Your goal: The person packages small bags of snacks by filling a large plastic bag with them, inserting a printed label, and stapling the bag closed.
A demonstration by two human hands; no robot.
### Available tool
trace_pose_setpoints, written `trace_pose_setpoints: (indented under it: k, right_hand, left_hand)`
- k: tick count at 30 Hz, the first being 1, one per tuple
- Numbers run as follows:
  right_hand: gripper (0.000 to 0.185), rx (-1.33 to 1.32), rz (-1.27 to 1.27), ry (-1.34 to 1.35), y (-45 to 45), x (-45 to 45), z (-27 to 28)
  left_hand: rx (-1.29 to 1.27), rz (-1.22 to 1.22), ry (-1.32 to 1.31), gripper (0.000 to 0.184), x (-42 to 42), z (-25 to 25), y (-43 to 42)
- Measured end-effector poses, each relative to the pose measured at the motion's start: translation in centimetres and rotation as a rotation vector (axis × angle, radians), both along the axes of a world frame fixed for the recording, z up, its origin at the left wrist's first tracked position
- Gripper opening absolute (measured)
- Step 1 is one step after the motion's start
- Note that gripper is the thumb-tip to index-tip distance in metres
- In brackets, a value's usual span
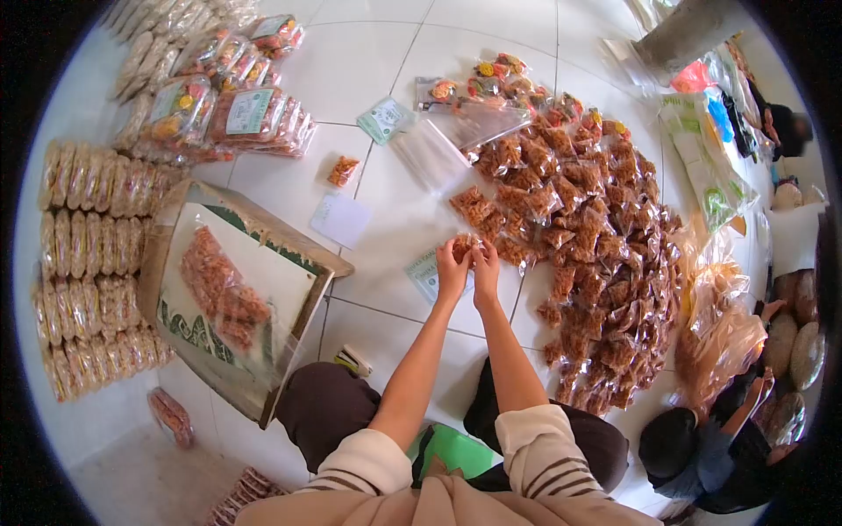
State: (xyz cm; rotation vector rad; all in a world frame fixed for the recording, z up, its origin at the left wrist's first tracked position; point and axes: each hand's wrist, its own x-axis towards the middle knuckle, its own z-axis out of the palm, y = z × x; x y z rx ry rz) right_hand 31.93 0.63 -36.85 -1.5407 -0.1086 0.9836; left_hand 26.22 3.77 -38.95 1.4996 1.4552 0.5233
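Both my hands meet in the middle of the view, over the tiled floor. My left hand (452,266) and my right hand (483,263) are closed on a small clear packet of reddish-brown food (465,245), one from each side. Beneath and to the left of them lies a pale green printed label sheet (423,277). Just right of my hands begins a large heap of similar small packets (579,237). Further forward, a stack of clear plastic bags (431,156) lies near another green label (384,120).
An open carton (303,337) with filled bags stands at the left, before rows of stacked packs (96,254). A single packet (343,171) and a white card (340,219) lie on the floor. Another person (680,447) sits at the lower right.
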Motion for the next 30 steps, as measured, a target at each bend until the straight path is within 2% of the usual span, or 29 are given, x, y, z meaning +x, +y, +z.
trace_pose_setpoints:
  k: [2,3,5,9,10,11,14,16,20,23,25,26,27,28,29,30]
  right_hand:
    - [0.033,0.075,-0.026,0.009,0.4,-0.2,1.1]
    - [0.030,0.146,-0.057,0.023,0.7,-0.4,1.9]
    - [0.026,0.233,-0.053,0.039,1.7,-0.6,4.2]
    - [0.025,0.401,0.097,0.005,3.3,-1.3,8.1]
    - [0.025,0.418,0.203,-0.088,3.8,-1.8,9.7]
    - [0.025,0.436,0.307,-0.183,4.1,-2.6,11.3]
    - [0.022,0.505,0.510,-0.192,3.8,-6.0,17.1]
    - [0.024,0.566,0.681,-0.209,3.2,-8.6,20.0]
    - [0.028,0.653,0.714,-0.128,0.4,-14.2,23.7]
    - [0.026,0.630,0.781,-0.081,-1.2,-18.5,24.1]
    - [0.026,0.614,0.793,-0.059,-2.1,-21.2,23.6]
    - [0.025,0.586,0.759,-0.115,-2.7,-22.4,23.1]
    - [0.024,0.554,0.728,-0.171,-3.6,-23.5,22.6]
    - [0.020,0.593,0.599,-0.076,-4.9,-24.7,22.0]
    - [0.020,0.583,0.620,-0.078,-6.0,-25.5,21.4]
    - [0.018,0.535,0.405,0.061,-6.9,-26.2,20.1]
  left_hand:
    - [0.083,0.014,-0.287,0.045,-0.4,-1.7,0.2]
    - [0.095,0.022,-0.290,0.045,-0.7,-0.2,0.6]
    - [-0.143,0.086,-0.675,0.047,-1.6,4.9,1.2]
    - [-0.195,0.112,-0.888,0.049,-4.5,10.8,2.5]
    - [-0.179,0.148,-0.941,0.050,-5.6,12.5,2.7]
    - [-0.148,0.152,-0.945,0.050,-6.8,14.3,2.6]
    - [0.007,0.295,-1.224,0.050,-10.8,19.1,2.2]
    - [0.067,0.334,-1.236,0.051,-13.6,21.9,1.6]
    - [0.116,0.334,-1.151,0.049,-20.0,25.2,-0.6]
    - [0.105,0.311,-1.061,0.048,-24.0,25.5,-2.8]
    - [0.252,0.368,-0.974,0.047,-26.7,24.9,-4.2]
    - [0.421,0.373,-0.841,0.046,-28.0,24.1,-4.6]
    - [0.426,0.391,-0.842,0.046,-29.3,23.3,-5.1]
    - [0.550,0.474,-0.690,0.047,-30.5,22.6,-5.6]
    - [0.663,0.556,-0.531,0.047,-31.6,21.7,-6.2]
    - [0.735,0.511,-0.221,0.055,-33.5,20.6,-6.8]
